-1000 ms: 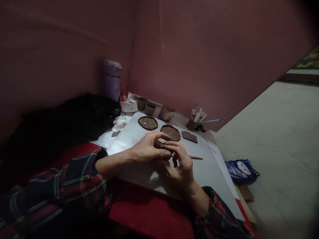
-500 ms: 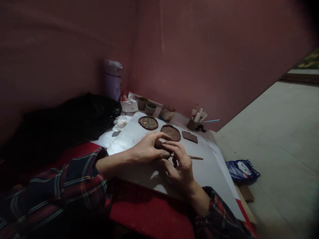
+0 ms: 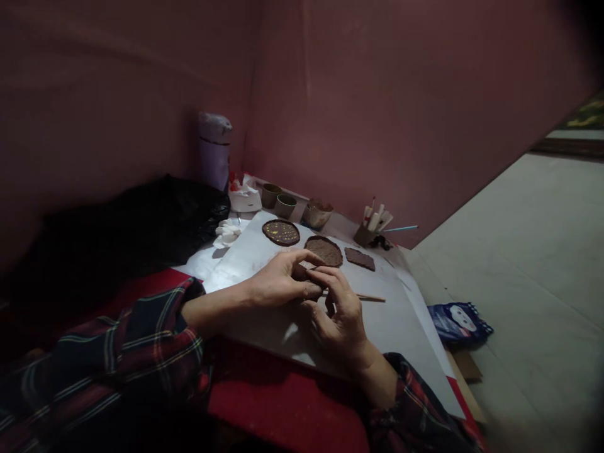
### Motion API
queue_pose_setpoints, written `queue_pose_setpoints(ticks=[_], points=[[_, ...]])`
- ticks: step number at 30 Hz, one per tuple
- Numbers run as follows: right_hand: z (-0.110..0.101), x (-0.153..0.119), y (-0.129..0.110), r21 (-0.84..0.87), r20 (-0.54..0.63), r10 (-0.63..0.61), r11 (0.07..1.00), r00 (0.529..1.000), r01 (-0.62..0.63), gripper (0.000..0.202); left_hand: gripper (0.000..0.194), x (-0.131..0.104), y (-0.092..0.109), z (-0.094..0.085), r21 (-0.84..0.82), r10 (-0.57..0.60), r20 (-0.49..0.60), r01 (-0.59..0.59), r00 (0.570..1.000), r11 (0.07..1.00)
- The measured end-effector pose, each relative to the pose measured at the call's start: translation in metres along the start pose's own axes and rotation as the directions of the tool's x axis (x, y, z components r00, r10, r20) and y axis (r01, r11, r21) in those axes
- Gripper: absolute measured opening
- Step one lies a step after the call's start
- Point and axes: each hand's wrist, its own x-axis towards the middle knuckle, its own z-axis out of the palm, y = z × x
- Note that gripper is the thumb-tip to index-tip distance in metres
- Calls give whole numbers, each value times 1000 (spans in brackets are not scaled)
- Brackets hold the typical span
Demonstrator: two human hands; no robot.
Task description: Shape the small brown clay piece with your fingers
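Brown piece [image 3: 300,272]: between both hands, mostly hidden, above white sheet [image 3: 396,321].
Left hand [image 3: 278,280]: fingers curled around it, likely for support.
Right hand [image 3: 345,313]: fingers bent against it, likely for control.

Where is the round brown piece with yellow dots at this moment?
In the head view, the round piece with yellow dots lies on the white sheet, just left of the plain round brown piece.
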Motion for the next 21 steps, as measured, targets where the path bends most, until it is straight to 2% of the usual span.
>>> queue_pose_setpoints(ticks=[7,15,21], points=[[1,0,1,13,-53,-9,1000,999,9,28,38,1,0,0,48,40,24,-41,999,998],[2,1,1,14,-19,-11,1000,1000,12,28,40,3,-5,-2,101,57,18,-58,998,993],[3,0,2,16,-9,1,1000,1000,-1,29,40,2,-4,-1,77,38,20,-40,999,996]])
